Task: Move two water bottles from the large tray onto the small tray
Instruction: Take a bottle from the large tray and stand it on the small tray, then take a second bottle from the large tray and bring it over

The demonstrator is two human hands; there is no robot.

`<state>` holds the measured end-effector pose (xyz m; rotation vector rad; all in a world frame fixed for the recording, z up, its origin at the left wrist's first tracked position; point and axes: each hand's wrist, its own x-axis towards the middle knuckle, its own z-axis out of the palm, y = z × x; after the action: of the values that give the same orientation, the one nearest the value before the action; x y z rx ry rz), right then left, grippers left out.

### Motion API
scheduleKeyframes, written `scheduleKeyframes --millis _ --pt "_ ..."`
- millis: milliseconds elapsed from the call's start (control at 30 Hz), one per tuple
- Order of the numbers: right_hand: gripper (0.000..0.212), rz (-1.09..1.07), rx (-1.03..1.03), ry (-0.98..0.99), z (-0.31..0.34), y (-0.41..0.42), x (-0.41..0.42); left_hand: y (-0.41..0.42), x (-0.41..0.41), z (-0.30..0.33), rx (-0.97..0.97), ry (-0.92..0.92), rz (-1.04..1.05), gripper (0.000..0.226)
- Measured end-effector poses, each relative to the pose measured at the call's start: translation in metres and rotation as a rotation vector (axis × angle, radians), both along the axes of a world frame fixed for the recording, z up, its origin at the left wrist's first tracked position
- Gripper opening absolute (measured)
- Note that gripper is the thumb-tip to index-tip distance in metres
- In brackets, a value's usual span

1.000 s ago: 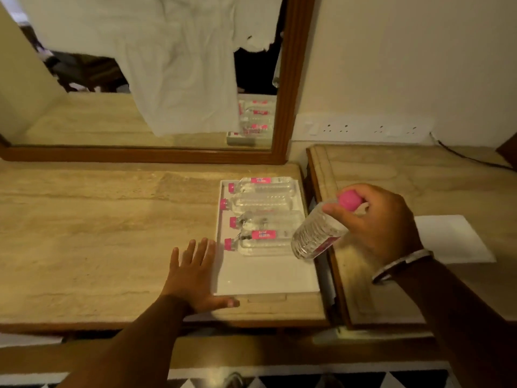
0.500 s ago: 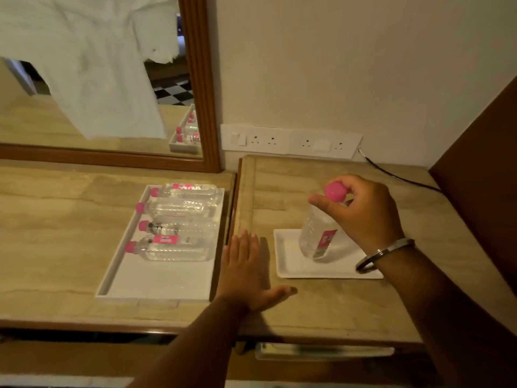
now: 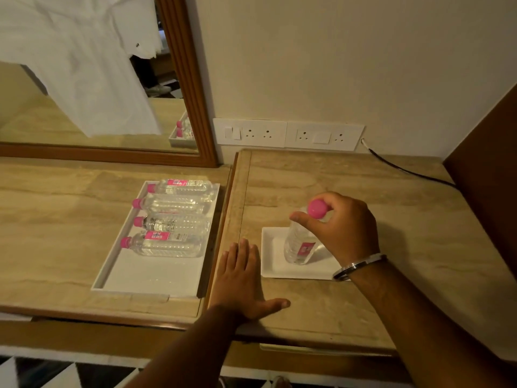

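First bottle now down on small tray.
My right hand [image 3: 340,229] grips upright water bottle [image 3: 300,242] on small tray [image 3: 272,266], carried over from large tray [image 3: 156,278]; left hand [image 3: 240,281] flat, empty; one more needed.

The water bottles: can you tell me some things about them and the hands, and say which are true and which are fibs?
1. Four bottles lie on their sides in the large tray. True.
2. The right hand holds the upright bottle near its pink cap. True.
3. The upright bottle is over the bare counter, away from any tray. False: its base is at the small tray.
4. The left hand holds a second bottle. False: it lies flat and empty on the counter.
5. The bottles in the large tray have blue caps. False: they are pink.
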<state>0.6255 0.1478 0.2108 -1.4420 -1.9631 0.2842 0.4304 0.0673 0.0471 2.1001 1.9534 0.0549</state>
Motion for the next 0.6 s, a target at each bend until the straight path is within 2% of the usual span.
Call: scheduleKeyframes --millis 333,467,600 --pt "0.050 0.072 -0.003 0.041 -0.001 -0.006 0.002 0.000 0.000 0.000 0.014 -0.001 -0.005 0.145" --pt "0.072 0.066 -0.056 0.053 0.006 -0.010 0.000 -0.001 -0.001 0.000 0.013 -0.001 -0.010 0.145" --pt "0.077 0.156 0.076 0.067 0.024 -0.020 -0.013 0.001 0.000 -0.001 0.001 -0.010 -0.003 0.146"
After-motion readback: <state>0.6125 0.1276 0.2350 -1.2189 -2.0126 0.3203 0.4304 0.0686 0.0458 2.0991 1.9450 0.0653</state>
